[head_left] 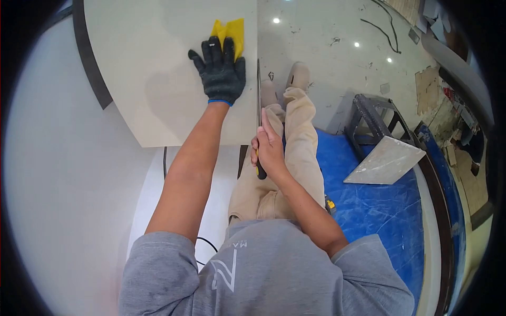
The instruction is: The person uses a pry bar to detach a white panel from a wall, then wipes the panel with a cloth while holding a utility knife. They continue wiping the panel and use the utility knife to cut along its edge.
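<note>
My left hand (222,71), in a dark work glove with a blue cuff, lies flat on a pale board (158,58), fingers spread. Under its fingertips a crumpled yellow sheet (234,30) sticks out near the board's right edge. The bare fingers of my right hand (271,150) are wrapped round the black and yellow handle of a file (259,100). Its long, thin metal blade points away from me and runs along the board's right edge.
A dark step stool (369,118) stands to the right, with a pale tilted slab (387,162) against it. Blue sheeting (369,226) covers the floor beside my legs. Farther off, a black cable (387,37) lies on the dusty tiled floor (321,47).
</note>
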Demonstrator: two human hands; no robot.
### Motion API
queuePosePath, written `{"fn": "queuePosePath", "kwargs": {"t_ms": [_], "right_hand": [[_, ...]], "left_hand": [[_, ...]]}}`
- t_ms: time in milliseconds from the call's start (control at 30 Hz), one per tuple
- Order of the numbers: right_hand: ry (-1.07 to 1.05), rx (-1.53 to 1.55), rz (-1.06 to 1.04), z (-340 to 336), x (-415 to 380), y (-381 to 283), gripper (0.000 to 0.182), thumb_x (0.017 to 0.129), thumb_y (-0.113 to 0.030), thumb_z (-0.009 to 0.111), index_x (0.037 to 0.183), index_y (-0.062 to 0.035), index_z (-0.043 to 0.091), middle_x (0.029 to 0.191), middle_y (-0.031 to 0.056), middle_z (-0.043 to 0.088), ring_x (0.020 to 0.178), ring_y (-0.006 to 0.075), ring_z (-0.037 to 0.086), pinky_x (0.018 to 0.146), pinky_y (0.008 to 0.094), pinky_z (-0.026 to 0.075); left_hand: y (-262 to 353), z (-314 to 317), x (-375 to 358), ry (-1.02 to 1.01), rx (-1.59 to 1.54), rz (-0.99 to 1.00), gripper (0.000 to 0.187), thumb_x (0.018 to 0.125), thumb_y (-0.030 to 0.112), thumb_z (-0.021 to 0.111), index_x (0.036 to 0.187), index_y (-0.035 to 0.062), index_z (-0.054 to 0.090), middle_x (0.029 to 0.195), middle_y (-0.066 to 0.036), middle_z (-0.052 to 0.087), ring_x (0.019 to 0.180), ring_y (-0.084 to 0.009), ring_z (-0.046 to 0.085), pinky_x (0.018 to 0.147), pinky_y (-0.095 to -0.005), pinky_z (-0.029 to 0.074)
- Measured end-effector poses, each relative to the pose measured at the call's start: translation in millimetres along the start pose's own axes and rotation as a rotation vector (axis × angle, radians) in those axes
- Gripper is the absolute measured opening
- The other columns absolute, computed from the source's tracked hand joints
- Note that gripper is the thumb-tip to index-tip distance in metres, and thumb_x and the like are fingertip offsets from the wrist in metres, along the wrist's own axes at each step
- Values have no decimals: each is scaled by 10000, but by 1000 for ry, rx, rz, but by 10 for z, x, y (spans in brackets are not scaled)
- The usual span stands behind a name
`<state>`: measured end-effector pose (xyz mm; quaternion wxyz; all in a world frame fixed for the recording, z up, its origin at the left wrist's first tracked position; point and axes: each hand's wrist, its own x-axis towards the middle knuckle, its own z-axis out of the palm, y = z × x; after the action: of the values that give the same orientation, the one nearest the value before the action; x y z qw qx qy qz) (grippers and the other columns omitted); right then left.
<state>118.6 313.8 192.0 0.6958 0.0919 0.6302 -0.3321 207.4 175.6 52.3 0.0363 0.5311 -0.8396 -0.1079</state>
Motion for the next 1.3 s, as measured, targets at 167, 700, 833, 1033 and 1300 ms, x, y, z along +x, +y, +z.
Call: {"fn": "queuePosePath", "kwargs": {"t_ms": [167,700,833,1033,1300], "right_hand": [[15,-43,113,-180,508,341,504,991,-190,334,1478,-229,212,649,19,423,402,113,437,354,279,408],[51,2,236,-277,424,747,504,997,-189,340,1480,-223,201,645,18,420,405,121,422,377,282,419],[35,-4,150,-167,-41,628,504,998,-197,346,1480,-224,201,648,19,424,401,121,417,381,281,421],[17,-36,222,-318,113,869,494,1001,-204,340,1478,-226,210,647,20,427,410,116,438,369,275,415],[83,-21,276,-294,64,1122,504,988,-180,327,1478,-196,208,609,13,414,378,116,423,359,284,425]], "left_hand": [[-14,8,40,33,-27,9,597,867,340,528,1394,98,388,1411,-237,350,1315,-432,296,1075,-652,65],[-22,1,64,100,0,5,531,836,375,547,1304,128,503,1336,-220,442,1241,-419,391,1055,-672,111],[-19,95,51,132,51,46,642,887,322,498,1413,51,250,1478,-201,191,1370,-351,154,1101,-599,17],[121,-177,197,-193,87,-75,764,854,273,560,1432,19,131,1512,-205,11,1404,-332,6,1106,-594,-14],[-52,129,14,117,-31,15,576,851,389,524,1364,142,439,1394,-227,381,1288,-440,337,1063,-672,72]]}}
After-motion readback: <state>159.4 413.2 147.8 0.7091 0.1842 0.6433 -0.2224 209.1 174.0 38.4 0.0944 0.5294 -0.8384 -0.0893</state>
